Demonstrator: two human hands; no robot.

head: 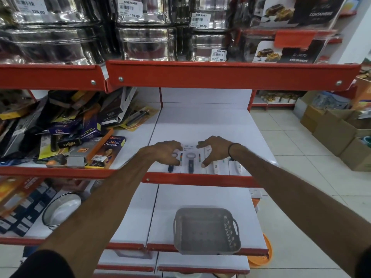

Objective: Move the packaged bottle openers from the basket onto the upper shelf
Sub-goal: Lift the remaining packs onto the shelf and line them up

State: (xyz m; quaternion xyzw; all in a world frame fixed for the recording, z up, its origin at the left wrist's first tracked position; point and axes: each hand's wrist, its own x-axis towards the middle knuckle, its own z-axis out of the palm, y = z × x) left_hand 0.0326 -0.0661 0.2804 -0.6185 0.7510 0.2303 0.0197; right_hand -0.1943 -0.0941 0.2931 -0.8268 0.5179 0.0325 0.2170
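Several packaged bottle openers lie flat in a row at the front of the white upper shelf (200,125). The middle pack (190,159) holds a dark-handled opener. The white-handled packs (216,167) lie to its right. My left hand (164,152) arches over the leftmost pack (170,167), fingertips down and spread. My right hand (214,150) arches over the packs on the right, thumb beside the middle pack. Neither hand lifts anything. The grey plastic basket (204,210) stands on the lower shelf near its front edge, and nothing shows inside it.
A heap of boxed and carded goods (66,133) fills the left half of the upper shelf. Steel tins (144,43) stand on the red-edged shelf above. A steel bowl (62,209) sits lower left. Cardboard boxes (337,133) stand on the tiled floor at right.
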